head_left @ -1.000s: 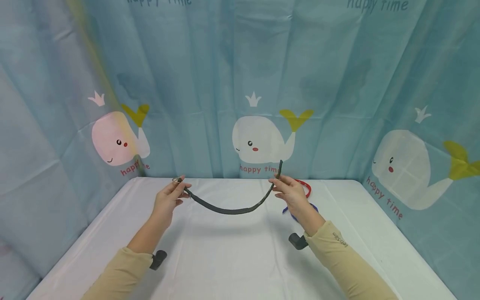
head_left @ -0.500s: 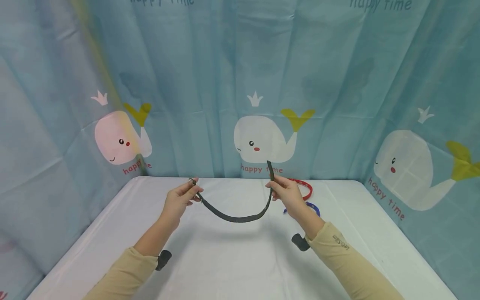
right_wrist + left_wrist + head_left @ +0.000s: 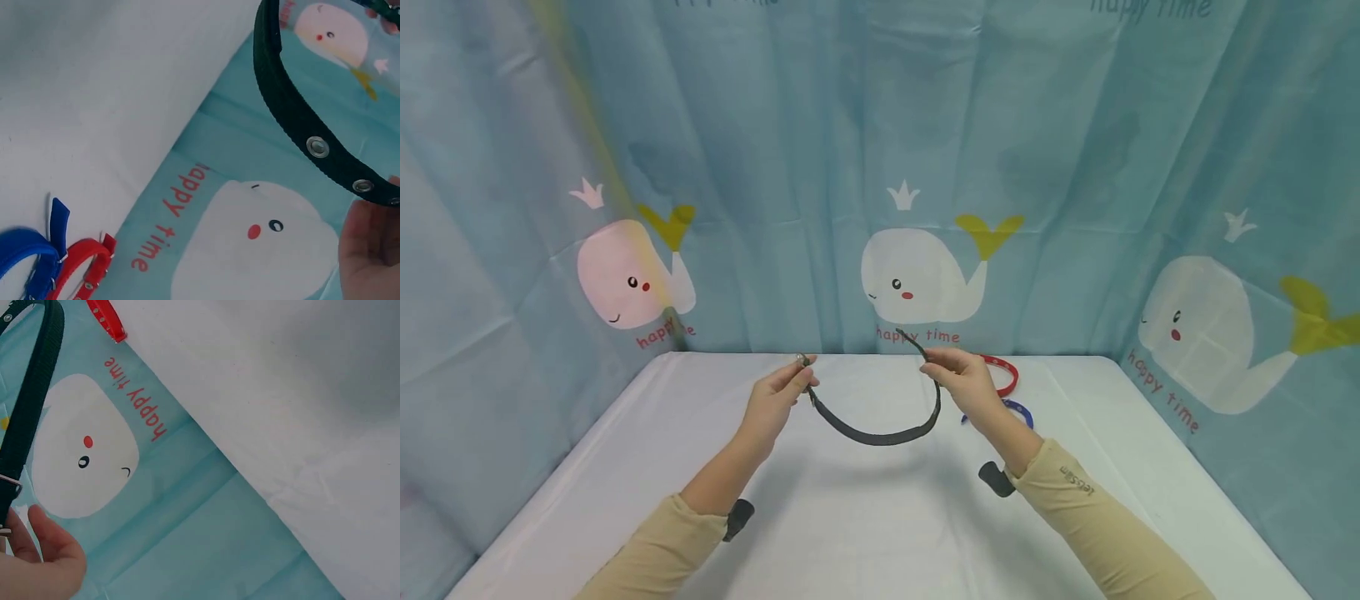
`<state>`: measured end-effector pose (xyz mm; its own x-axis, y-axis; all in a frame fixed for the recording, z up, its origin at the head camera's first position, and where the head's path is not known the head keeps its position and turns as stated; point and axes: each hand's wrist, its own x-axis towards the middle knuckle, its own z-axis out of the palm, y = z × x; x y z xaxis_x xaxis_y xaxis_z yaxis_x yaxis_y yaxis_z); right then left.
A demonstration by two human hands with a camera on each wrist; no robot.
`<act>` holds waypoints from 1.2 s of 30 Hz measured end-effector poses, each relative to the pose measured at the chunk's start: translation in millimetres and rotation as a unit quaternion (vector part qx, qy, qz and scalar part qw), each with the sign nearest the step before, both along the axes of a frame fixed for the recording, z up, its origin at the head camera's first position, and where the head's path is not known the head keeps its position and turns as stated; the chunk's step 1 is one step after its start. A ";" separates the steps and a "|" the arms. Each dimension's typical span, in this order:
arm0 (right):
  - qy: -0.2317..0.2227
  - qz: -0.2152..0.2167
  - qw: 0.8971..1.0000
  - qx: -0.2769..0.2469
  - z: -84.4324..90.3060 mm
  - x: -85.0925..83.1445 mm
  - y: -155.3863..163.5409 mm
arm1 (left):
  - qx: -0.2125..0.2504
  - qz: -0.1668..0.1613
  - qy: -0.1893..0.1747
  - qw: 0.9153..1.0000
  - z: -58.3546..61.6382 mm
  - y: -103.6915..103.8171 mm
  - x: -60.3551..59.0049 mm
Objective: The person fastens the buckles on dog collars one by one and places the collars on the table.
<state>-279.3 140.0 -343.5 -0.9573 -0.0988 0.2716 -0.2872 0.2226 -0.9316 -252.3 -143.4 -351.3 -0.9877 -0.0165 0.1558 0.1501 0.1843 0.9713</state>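
A dark pet collar [image 3: 880, 437] hangs in a U above the table between both hands. Metal eyelets line one end of the collar [image 3: 294, 115] in the right wrist view; a metal buckle end shows in the left wrist view on the collar [image 3: 28, 400]. My left hand [image 3: 772, 406] pinches the buckle end between thumb and fingers. The eyelet end is pinched by my right hand [image 3: 966, 387], and its free tip sticks up and leftward past the fingers. Part of the buckle is hidden by the left fingers.
A red collar [image 3: 1011, 379] and a blue collar [image 3: 1024, 412] lie on the white table [image 3: 850, 533] behind the right forearm. Dark camera mounts [image 3: 996, 479] sit at the wrists. A blue whale-print curtain [image 3: 790, 275] surrounds the table's back and sides.
My left hand has moved right and my right hand slightly left, so the collar's two ends are closer together. The free tip has swung over toward the left.
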 end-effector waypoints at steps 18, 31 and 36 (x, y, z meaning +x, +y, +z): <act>0.169 0.057 0.981 0.078 1.1 12.7 -17.3 | -0.017 -0.048 0.030 0.998 4.7 31.8 2.8; 0.237 0.077 0.964 0.094 -4.2 15.2 -23.9 | -0.036 -0.080 0.022 0.996 3.0 45.1 7.0; 0.275 0.076 0.952 0.113 -7.0 14.5 -24.8 | -0.047 -0.096 0.031 0.994 0.8 47.9 8.2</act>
